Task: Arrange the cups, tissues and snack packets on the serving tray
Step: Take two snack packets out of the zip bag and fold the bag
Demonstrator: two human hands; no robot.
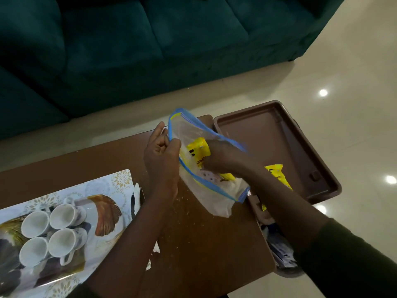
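We count four cups (53, 233); our left hand (162, 157) pinches the bag (206, 168), right hand (223, 157) inside gripping one of two yellow packets (198, 150).

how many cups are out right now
4, clustered on the patterned tray at the table's left: back left, back right, front left, front right. None seen elsewhere.

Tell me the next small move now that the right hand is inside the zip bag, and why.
Probably draw the right hand out with the yellow snack packet and lay it in the brown tray. The left hand holds the zip bag mouth open, the grip looks closed on that packet, and another yellow packet already lies in the tray.
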